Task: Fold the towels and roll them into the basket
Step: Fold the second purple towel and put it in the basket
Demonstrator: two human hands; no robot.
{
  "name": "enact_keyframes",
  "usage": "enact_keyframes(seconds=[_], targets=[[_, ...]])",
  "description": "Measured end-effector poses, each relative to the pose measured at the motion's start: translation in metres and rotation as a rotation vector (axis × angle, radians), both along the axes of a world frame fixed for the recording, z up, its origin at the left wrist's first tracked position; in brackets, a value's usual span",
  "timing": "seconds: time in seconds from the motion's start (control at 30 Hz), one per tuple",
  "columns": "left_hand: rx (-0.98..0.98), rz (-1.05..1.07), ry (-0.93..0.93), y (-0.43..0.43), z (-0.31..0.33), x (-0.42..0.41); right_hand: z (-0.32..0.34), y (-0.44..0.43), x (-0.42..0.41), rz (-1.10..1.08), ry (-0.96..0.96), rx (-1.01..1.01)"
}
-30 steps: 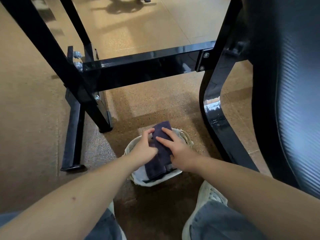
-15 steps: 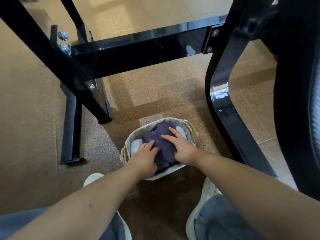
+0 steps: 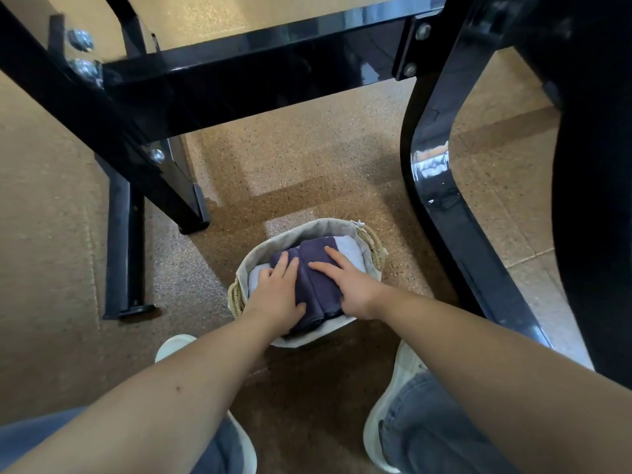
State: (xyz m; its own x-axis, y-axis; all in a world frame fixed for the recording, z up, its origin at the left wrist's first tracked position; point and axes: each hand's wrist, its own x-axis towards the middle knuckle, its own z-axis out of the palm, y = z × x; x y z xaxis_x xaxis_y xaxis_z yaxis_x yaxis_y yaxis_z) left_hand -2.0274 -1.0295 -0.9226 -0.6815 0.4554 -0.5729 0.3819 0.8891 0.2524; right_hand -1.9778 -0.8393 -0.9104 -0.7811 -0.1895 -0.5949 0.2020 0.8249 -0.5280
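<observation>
A small woven basket (image 3: pixel 374 249) with a pale cloth liner stands on the floor between my feet. Two rolled dark navy towels (image 3: pixel 316 289) lie side by side in it. Pale towels (image 3: pixel 350 251) show at the far right and at the left under my fingers. My left hand (image 3: pixel 278 297) rests flat on the left navy roll, fingers straight. My right hand (image 3: pixel 345 283) presses flat on the right navy roll, fingers spread.
A black metal table frame (image 3: pixel 219 80) crosses above the basket, with a leg and foot bar (image 3: pixel 124 241) to the left. A black chair leg (image 3: pixel 441 206) curves down on the right. My two pale shoes (image 3: pixel 398 391) flank the near floor.
The navy towel has gone down from standing above the rim into the basket. Both hands followed it down and flattened on the rolls. The view moved nearer.
</observation>
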Motion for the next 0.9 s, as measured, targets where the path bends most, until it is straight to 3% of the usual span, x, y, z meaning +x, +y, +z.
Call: enact_keyframes(seconds=[0.33,0.5,0.77,0.9], targets=[[-0.042,-0.084,0.038,0.003,-0.003,-0.007,-0.007,-0.012,-0.002,-0.014,0.000,0.211],[0.024,-0.039,-0.002,0.004,-0.005,0.001,0.002,-0.011,-0.003,0.021,-0.071,0.185],[0.007,-0.059,-0.006,0.002,-0.011,-0.005,-0.003,-0.015,-0.001,0.115,0.053,0.402],[-0.035,-0.105,0.040,0.007,-0.006,-0.005,0.006,-0.015,-0.005,0.133,0.010,0.459]])
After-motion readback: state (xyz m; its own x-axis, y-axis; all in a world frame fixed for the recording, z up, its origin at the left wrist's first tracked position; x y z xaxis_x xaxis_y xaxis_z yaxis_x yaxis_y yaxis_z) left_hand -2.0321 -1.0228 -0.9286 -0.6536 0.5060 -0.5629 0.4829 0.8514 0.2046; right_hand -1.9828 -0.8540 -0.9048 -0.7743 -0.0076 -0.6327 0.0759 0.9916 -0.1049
